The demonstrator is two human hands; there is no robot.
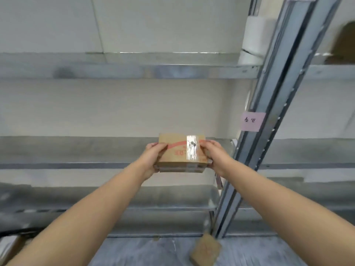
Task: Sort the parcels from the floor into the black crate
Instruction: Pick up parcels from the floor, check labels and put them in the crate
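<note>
I hold a small brown cardboard parcel with red print and a strip of clear tape out in front of me, at the height of a metal shelf. My left hand grips its left end, fingers curled over the top edge. My right hand grips its right end the same way. A second flat parcel seems stacked under the first, pressed between both hands. Another brown parcel lies on the grey floor below. No black crate is in view.
Grey metal shelving runs across the view in several tiers. A slanted upright post with a pink paper label stands at the right. White rolls sit on the upper shelf. A box corner shows at bottom left.
</note>
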